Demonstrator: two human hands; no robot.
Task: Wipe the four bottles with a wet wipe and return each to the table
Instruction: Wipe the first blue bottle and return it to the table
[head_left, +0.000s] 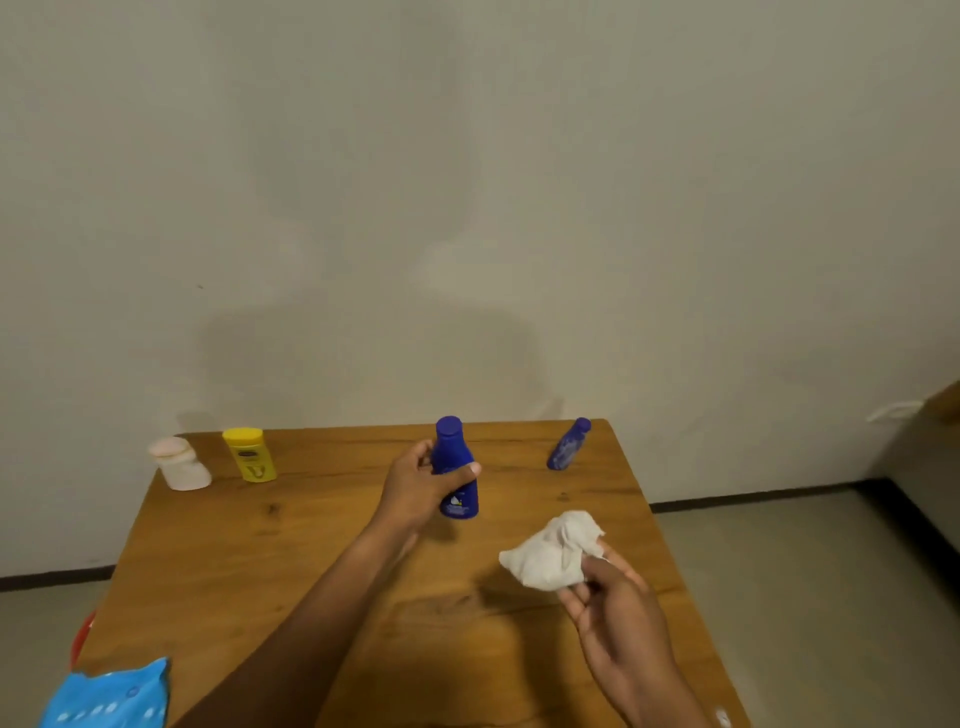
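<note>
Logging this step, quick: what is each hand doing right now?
Left hand: grips the big blue bottle.
Right hand: holds the crumpled wet wipe.

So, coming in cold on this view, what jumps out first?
The left hand holding the large blue bottle upright at the table's middle, and the right hand holding a crumpled white wipe just right of it. A yellow bottle stands out at the far left.
</note>
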